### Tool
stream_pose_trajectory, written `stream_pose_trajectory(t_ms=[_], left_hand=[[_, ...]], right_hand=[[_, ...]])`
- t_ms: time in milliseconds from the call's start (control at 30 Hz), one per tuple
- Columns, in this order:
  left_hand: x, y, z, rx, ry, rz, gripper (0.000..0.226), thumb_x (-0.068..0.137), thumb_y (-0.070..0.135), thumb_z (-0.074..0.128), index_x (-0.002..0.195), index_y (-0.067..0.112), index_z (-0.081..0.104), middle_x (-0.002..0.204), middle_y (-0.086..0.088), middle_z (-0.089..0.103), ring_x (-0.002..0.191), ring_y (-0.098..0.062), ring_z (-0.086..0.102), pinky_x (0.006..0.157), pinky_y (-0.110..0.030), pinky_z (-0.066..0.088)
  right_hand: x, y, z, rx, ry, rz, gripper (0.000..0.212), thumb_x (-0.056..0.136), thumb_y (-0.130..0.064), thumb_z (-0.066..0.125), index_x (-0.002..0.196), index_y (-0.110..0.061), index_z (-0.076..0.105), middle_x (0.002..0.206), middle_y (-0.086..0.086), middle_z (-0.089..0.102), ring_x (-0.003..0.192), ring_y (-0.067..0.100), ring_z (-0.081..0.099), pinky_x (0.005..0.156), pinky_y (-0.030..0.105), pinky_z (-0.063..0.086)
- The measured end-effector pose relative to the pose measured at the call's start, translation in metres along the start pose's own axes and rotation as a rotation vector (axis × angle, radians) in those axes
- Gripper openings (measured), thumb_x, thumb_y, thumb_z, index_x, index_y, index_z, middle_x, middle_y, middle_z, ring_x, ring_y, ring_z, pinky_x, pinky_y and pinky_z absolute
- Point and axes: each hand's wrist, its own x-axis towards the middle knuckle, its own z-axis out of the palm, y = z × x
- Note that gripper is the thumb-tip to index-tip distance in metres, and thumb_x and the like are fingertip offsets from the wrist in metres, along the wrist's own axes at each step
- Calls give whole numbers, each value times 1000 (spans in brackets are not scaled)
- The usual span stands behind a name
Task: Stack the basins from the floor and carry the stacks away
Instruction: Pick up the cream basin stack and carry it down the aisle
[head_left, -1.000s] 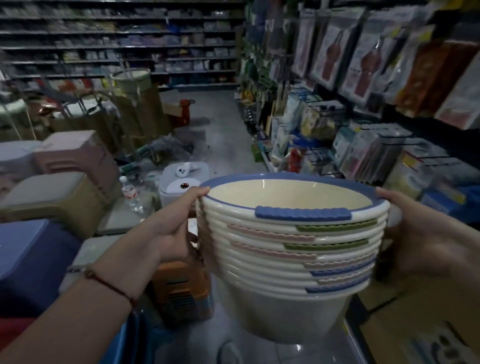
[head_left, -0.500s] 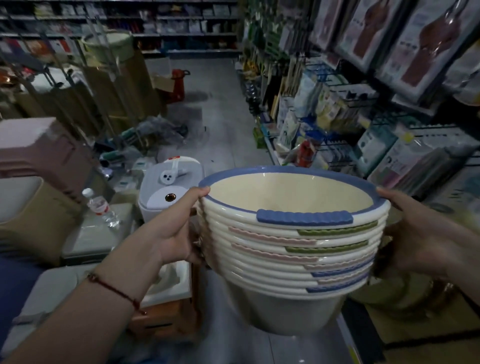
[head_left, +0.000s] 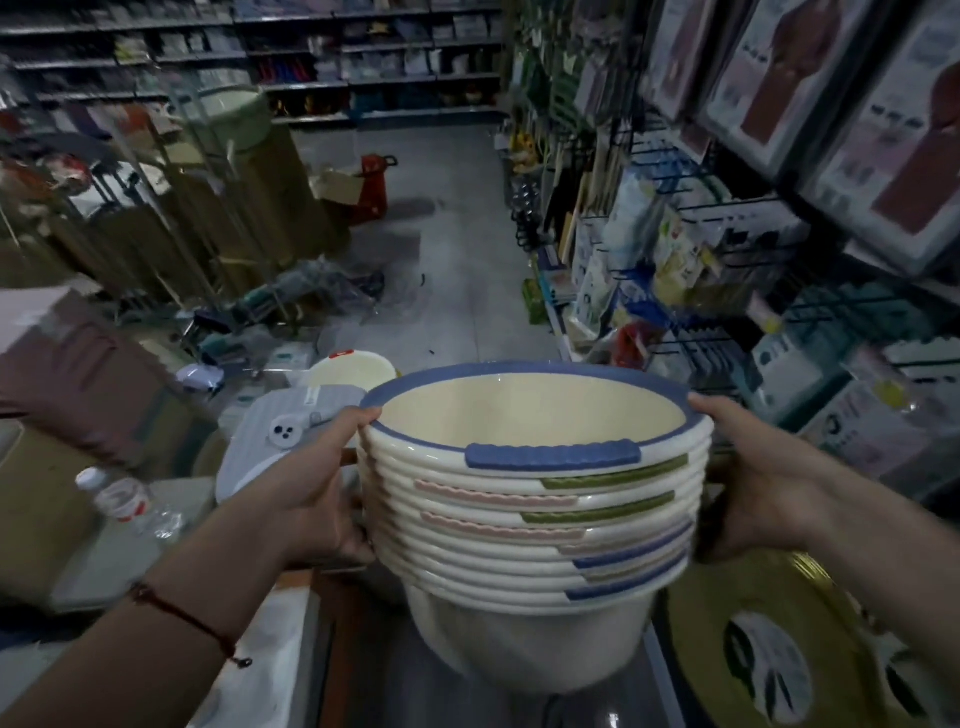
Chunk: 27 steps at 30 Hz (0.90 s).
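1. Head view: a stack of basins (head_left: 530, 519), cream with coloured handle strips, is held lifted in the lower centre of the frame, off the floor, above the aisle.
2. The left hand (head_left: 317, 499) is gripping the stack's left side, thumb hooked over the blue rim; the right hand (head_left: 753, 493) is gripping the right side likewise.
3. Only the rims are clamped, so a slip is judged possible: the lower basins could drop out if they are loosely nested.
4. Floor clutter (head_left: 291, 312) at centre left and the display racks (head_left: 675, 270) at right narrow the aisle; tripping or knocking goods is judged the main risk.
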Motion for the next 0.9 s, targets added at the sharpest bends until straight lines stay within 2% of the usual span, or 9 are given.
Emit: stream_pose_trajectory(t_ms=[33,100,200,333,433,533,700,833,900], left_hand=[[7,7,8,-14,8,-2,56,78,56,66,115,14,60,104,-20,68,123,-43,52,104,-66,31],[23,20,22,-33,18,24,53,81,56,65,112,13,63,97,-20,73,121,-44,54,103,-69,32],[40,36,33,-69,26,44,59,82,60,64,118,15,66,115,-16,70,119,-43,57,103,-68,34],[53,60,36,-92,123,102,66,76,62,68,125,18,60,116,-21,65,105,-41,59,93,-64,44],[65,76,32,-123,111,126,66,71,62,72,122,21,65,116,-19,64,104,-40,58,87,-59,48],[82,90,22,-162,128,129,62,70,62,72,114,18,68,105,-17,68,101,-39,60,81,-55,51],[128,131,0,-190,109,99,89,50,60,81,124,15,60,124,-17,58,107,-39,55,77,-55,52],[179,181,-17,-197,81,52,107,43,63,86,134,17,53,131,-18,55,116,-41,53,85,-61,49],[202,207,-24,-215,67,42,99,50,62,85,133,18,53,130,-21,55,115,-44,54,84,-62,50]], right_hand=[[8,-16,-3,-8,-6,2,59,80,-63,61,81,-4,65,58,19,63,52,33,60,63,42,42],[28,-48,-6,-65,-16,-6,64,76,-64,65,94,-3,70,74,21,70,70,37,65,73,45,48],[57,-90,-2,-94,21,6,70,70,-63,69,110,-6,70,101,20,72,97,36,63,77,46,50],[83,-134,11,-147,-52,14,63,71,-61,70,112,-12,70,99,19,73,96,34,63,73,45,51],[105,-163,29,-187,-68,12,67,70,-62,70,116,-13,69,115,17,68,104,38,61,80,50,49],[125,-190,54,-256,-97,-13,58,73,-61,68,103,-11,72,93,18,73,86,37,66,78,49,49],[172,-236,96,-284,-90,-7,68,81,-61,58,39,-7,57,38,11,49,30,29,49,56,37,34],[219,-278,130,-303,-52,42,62,79,-60,61,43,-9,58,43,13,52,32,29,51,56,37,37],[238,-295,146,-346,-72,53,56,75,-60,65,65,-6,71,61,18,65,51,35,63,67,41,46]])
